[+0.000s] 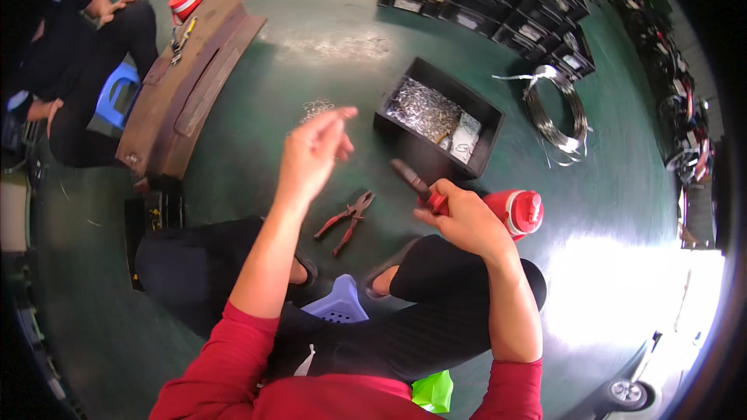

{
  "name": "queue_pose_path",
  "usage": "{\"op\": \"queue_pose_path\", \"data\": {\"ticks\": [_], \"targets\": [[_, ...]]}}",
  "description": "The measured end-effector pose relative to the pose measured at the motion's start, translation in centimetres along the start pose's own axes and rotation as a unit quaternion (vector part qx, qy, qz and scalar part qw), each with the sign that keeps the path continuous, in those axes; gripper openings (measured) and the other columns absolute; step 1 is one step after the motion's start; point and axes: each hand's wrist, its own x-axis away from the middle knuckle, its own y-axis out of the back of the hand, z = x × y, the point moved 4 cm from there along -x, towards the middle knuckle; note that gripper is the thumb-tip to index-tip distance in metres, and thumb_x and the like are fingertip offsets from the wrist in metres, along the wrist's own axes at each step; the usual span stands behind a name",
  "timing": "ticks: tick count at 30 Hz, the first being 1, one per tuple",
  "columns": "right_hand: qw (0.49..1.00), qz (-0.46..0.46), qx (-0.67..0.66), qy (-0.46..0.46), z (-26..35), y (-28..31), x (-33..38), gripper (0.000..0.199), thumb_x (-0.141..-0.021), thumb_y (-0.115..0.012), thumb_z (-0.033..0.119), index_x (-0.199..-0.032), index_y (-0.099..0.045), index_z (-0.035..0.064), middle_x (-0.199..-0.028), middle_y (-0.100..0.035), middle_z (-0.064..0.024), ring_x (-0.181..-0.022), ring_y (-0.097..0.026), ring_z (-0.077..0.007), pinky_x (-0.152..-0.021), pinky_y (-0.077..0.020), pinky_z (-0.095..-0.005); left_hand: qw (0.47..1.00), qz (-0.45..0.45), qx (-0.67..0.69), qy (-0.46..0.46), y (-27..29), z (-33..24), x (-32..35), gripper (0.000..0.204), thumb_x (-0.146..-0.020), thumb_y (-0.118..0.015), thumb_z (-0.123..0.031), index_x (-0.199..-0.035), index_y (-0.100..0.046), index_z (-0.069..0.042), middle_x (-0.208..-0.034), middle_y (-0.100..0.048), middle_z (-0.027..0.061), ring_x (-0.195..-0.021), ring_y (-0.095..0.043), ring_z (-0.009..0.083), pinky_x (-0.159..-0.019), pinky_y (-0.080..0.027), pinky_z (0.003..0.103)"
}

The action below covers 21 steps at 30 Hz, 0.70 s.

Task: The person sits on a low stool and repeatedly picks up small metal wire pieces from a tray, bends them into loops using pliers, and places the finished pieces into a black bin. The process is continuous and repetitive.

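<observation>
- Head view: a red-handled tool lies inside the closed grasp of the right hand, fingers wrapped around its grip; its blurred dark end sticks out past them, up and to the left, near the bin's near side.
- Right hand held back-up, the forearm rising from the lower edge and leaning left.
- Left hand raised over the floor, apart from the tool; its index finger stretches to the right, the others bend loosely. Blur hides whether they pinch anything small, so I cannot tell.
- Left forearm slants up and to the right.
- Black bin beyond both hands, holding small metal pieces, with a white card toward its right end.
- Red-handled pliers on the floor between the forearms, handles apart.
- Thin metal pieces on the floor just beyond the left hand.
- Red jug just beside the right hand.
- Wire coil right of the bin; black crates beyond.
- Brown desk at left, a tool with yellow near its far left edge.
</observation>
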Motion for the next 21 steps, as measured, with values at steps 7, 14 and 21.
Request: {"op": "queue_pose_path", "data": {"ticks": [7, 14, 21], "targets": [[0.974, 0.055, 0.215, -0.033, -2.4, -0.9, 0.9, 0.033, -0.083, -0.070, 0.027, -0.097, -0.058, -0.0004, -0.086, -0.068, -0.0197, -0.087, -0.066, -0.0384, -0.075, -0.0509, -0.0485, 0.952, 0.160, -0.249, -0.072, -13.4, -0.1, -12.2, 0.046, -0.100, -0.052, -0.029, -0.144, -0.047, -0.019, -0.109, -0.069, 0.0119, -0.078, -0.068, 0.0184, -0.075, -0.054, 0.033], [0.958, -0.062, 0.281, 0.018, -3.3, -0.7, 2.3, 0.020, -0.075, -0.066, 0.010, -0.090, -0.056, 0.0019, -0.080, -0.064, -0.0159, -0.079, -0.065, -0.0347, -0.068, -0.0511, -0.0448, 0.971, 0.065, -0.183, -0.143, -10.3, 4.0, -16.0, 0.041, -0.094, -0.060, -0.029, -0.129, -0.057, -0.008, -0.112, -0.069, 0.0157, -0.096, -0.070, 0.0295, -0.084, -0.054, 0.038], [0.964, 0.001, 0.262, 0.047, -2.1, -1.0, 2.7, 0.032, -0.069, -0.072, 0.007, -0.094, -0.052, 0.0035, -0.087, -0.060, -0.0135, -0.086, -0.060, -0.0327, -0.074, -0.0459, -0.0424, 0.938, -0.094, -0.319, 0.098, 8.4, 23.8, -12.7, 0.020, -0.086, -0.067, -0.022, -0.100, -0.074, -0.009, -0.094, -0.073, 0.0125, -0.089, -0.071, 0.0266, -0.081, -0.054, 0.036]]}}
